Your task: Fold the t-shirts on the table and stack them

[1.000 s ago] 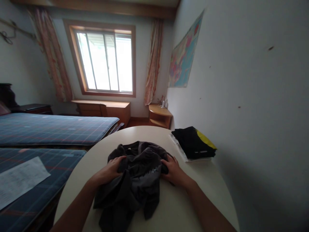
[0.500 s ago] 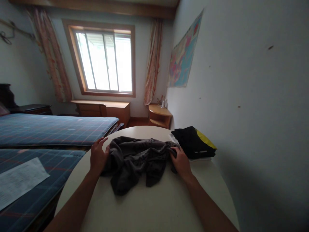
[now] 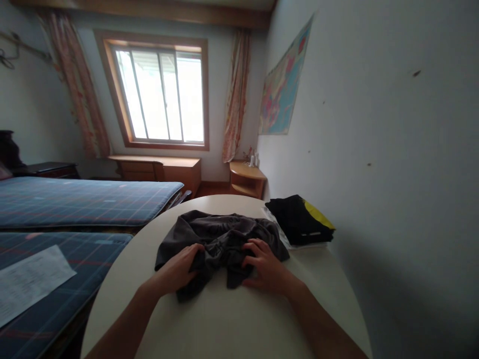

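Observation:
A dark grey piece of clothing, which looks like a shirt (image 3: 220, 227), lies crumpled on the round white table (image 3: 224, 324). My left hand (image 3: 181, 269) rests on its near left part, thumb and forefinger apart with cloth between them. On the near right part lies my right hand (image 3: 267, 267), its fingers spread over the folds and its thumb at the near edge. Neither hand has visibly closed round the cloth. Some of the near folds are hidden under the fingers.
Folded black and yellow clothes (image 3: 299, 219) are stacked at the table's right, by the wall (image 3: 404, 214). To the left stand beds with blue plaid mattresses (image 3: 93, 197), a paper sheet (image 3: 35, 281) on the nearer one. A corner shelf (image 3: 247, 172) stands beyond the table.
Both hands have moved inward and nearer, from the shirt's two sides onto its near part. My right hand has let go of the right end, and the cloth's sides now lie more spread out.

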Demonstrator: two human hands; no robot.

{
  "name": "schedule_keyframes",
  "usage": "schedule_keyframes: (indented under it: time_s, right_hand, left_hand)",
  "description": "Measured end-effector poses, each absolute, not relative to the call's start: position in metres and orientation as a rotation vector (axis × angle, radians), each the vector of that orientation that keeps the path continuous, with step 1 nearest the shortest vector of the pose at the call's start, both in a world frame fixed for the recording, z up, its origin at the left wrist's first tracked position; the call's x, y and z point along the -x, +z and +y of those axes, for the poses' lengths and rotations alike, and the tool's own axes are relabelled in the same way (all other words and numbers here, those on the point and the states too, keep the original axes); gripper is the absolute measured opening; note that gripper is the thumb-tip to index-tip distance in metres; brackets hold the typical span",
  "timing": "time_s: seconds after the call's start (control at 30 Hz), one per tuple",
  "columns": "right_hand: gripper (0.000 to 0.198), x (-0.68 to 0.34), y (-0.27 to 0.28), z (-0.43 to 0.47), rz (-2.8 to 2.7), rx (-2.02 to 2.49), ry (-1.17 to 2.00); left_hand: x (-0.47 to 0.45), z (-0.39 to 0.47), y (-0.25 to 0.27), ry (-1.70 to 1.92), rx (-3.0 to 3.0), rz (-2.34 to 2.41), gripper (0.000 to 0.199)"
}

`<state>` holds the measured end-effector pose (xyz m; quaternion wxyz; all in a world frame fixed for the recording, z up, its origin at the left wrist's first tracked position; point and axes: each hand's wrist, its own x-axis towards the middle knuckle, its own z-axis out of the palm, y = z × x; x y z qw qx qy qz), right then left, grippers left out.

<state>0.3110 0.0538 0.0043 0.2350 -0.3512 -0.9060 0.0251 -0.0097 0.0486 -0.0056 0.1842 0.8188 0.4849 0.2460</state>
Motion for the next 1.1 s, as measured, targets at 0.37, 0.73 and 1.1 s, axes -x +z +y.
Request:
schedule_keyframes:
  time_s: [0.37,0.73,1.1]
  right_hand:
    - [0.028,-0.348,0.004,0.089,-1.866,1.259,-0.096]
    - [0.036,-0.335,0.003,0.078,-1.786,1.34,0.12]
    - [0.03,-0.332,-0.007,0.086,-1.95,1.4,-0.023]
  left_hand:
    - [0.071,0.098,-0.006,1.284,-1.877,2.173,0.014]
    - [0.001,0.056,0.002,0.946,-2.273,1.71,0.034]
    - [0.036,0.075,-0.013,0.81,-2.342,1.599,0.012]
